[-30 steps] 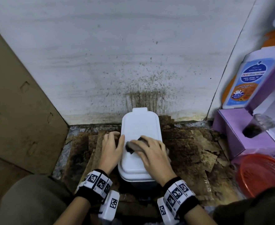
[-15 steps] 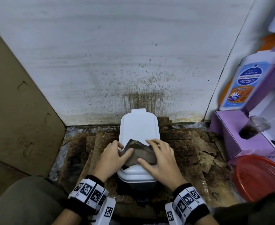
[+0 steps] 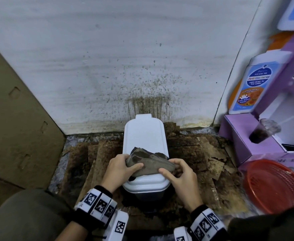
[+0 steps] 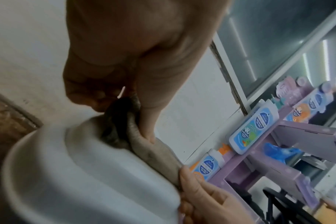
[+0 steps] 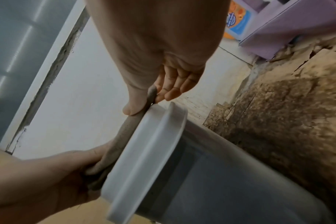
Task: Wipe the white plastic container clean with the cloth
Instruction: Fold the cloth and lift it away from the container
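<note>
Item 1: white plastic container with rounded oblong lid (image 3: 145,136), standing on stained brown flooring (image 3: 191,153) near the foot of a spattered white wall (image 3: 125,58); lid shut, tab at its far end; grey translucent body visible below the lid in the right wrist view

Item 2: grey-brown crumpled cloth (image 3: 148,161), lying on the near half of the lid, stretched between both hands

Item 3: left hand (image 3: 119,169), at the cloth's left end, thumb on top and fingers curled under, pinching the fabric

Item 4: right hand (image 3: 179,176), at the cloth's right end, thumb and fingers closed on the fabric

Item 5: red plastic mesh basket (image 3: 274,186), near right

Item 6: purple cardboard display stand (image 3: 243,134), far right, bearing a blue-labelled white bottle (image 3: 255,80)

Item 7: brown cardboard sheet (image 3: 17,119), leaning at left
</note>
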`<state>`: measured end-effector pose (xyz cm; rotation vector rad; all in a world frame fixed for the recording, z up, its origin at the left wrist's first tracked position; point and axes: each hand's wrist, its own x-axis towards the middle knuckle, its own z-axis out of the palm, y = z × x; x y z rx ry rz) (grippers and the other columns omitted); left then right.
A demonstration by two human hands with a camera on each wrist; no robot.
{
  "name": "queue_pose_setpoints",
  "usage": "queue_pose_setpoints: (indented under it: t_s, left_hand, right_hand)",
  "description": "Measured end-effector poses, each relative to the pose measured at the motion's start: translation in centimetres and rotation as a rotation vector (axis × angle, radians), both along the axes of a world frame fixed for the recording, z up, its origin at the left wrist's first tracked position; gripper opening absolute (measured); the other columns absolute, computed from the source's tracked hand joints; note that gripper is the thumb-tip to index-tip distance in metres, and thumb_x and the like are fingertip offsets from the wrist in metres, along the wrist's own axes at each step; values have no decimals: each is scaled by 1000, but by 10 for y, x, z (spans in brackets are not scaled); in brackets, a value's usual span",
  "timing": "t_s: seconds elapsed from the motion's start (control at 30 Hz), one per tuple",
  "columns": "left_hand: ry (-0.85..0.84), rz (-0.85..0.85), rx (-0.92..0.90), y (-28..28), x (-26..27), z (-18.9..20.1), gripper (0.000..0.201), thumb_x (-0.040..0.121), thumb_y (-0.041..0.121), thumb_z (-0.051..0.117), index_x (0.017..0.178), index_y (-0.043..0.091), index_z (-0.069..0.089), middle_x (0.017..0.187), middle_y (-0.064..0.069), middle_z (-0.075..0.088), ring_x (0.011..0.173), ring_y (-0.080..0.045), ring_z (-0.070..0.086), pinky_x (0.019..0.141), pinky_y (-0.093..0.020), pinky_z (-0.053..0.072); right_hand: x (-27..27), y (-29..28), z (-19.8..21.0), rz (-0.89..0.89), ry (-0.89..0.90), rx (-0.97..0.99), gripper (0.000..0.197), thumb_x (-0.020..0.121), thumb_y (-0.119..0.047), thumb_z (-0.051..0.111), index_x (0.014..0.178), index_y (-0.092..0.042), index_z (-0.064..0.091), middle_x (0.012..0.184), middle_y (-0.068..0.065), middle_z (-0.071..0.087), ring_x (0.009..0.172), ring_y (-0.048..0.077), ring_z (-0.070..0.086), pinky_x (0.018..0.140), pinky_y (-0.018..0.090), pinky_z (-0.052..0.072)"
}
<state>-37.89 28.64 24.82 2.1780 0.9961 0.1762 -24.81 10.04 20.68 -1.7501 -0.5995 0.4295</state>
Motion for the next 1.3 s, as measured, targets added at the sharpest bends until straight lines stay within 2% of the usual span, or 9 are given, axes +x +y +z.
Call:
queue_pose_setpoints:
  t_s: [0.17, 0.3, 0.47, 0.57, 0.73, 0.87, 1.0, 1.1, 1.3]
  left_hand:
    - [-153, -6, 136, -7, 0, 2, 15, 93, 31, 70, 83, 24, 61, 65, 5, 60, 63, -6, 57, 53, -18, 35]
    - [-226, -52, 172, -1, 3, -4, 12, 98, 34, 63, 87, 29, 59, 79, 9, 59, 79, -16, 54, 65, -31, 35]
    - [-419, -46, -23, -8, 12, 10, 11, 102, 32, 57, 97, 23, 60, 84, 8, 65, 83, -12, 63, 66, -33, 48]
    - [-538, -16, -89, -14, 20, 21, 11, 103, 28, 57, 100, 19, 63, 90, 6, 68, 91, -14, 66, 75, -34, 52]
    - [-623, 0, -129, -29, 41, 37, 13, 102, 28, 57, 102, 17, 63, 94, -5, 69, 93, -22, 67, 79, -40, 52]
    - [-640, -18, -226, -42, 61, 46, 13, 104, 27, 55, 106, 18, 64, 102, -2, 69, 97, -14, 66, 79, -26, 53]
    - [-623, -30, -248, -54, 77, 53, 14, 105, 25, 52, 108, 16, 63, 101, 2, 67, 90, 0, 62, 75, -15, 48]
    - [-606, 16, -250, -59, 87, 52, 15, 104, 28, 53, 104, 16, 63, 98, 4, 69, 90, -2, 64, 75, -21, 52]
    - [-578, 32, -415, -84, 112, 55, 17, 105, 27, 53, 104, 12, 61, 103, -13, 71, 87, -13, 70, 70, -27, 58]
  right_hand:
    - [6, -3, 1, 69, -95, 46, 33, 76, -28, 86, 104, -30, 69, 93, -10, 69, 86, 12, 63, 76, 23, 52]
    - [11, 1, 6, -12, -142, 123, 23, 76, -24, 86, 95, -24, 72, 99, -5, 64, 95, 11, 62, 84, 25, 51]
    - [20, 3, 15, -21, -145, 213, 17, 83, -22, 79, 97, -26, 71, 112, -11, 66, 115, 11, 60, 100, 27, 47]
    - [27, 3, 28, -68, -168, 241, 11, 87, -25, 75, 97, -24, 71, 105, -7, 70, 107, 9, 64, 94, 27, 52]
    - [46, -2, 47, -26, -125, 266, 15, 96, -27, 66, 90, -13, 66, 83, 8, 71, 83, 28, 69, 76, 51, 56]
    - [62, -14, 59, -55, -116, 314, 7, 99, -20, 63, 96, -16, 69, 92, 0, 73, 92, 18, 70, 82, 38, 57]
    - [80, -26, 64, -136, -218, 277, 3, 95, -22, 68, 96, -21, 71, 104, -5, 67, 100, 12, 66, 89, 41, 55]
    - [94, -33, 72, -215, -327, 225, 8, 89, -27, 74, 96, -23, 74, 108, -9, 60, 103, 13, 63, 90, 35, 53]
    - [111, -54, 99, -143, -411, 138, 6, 96, -30, 66, 94, -24, 66, 87, -12, 63, 80, 1, 59, 75, 24, 47]
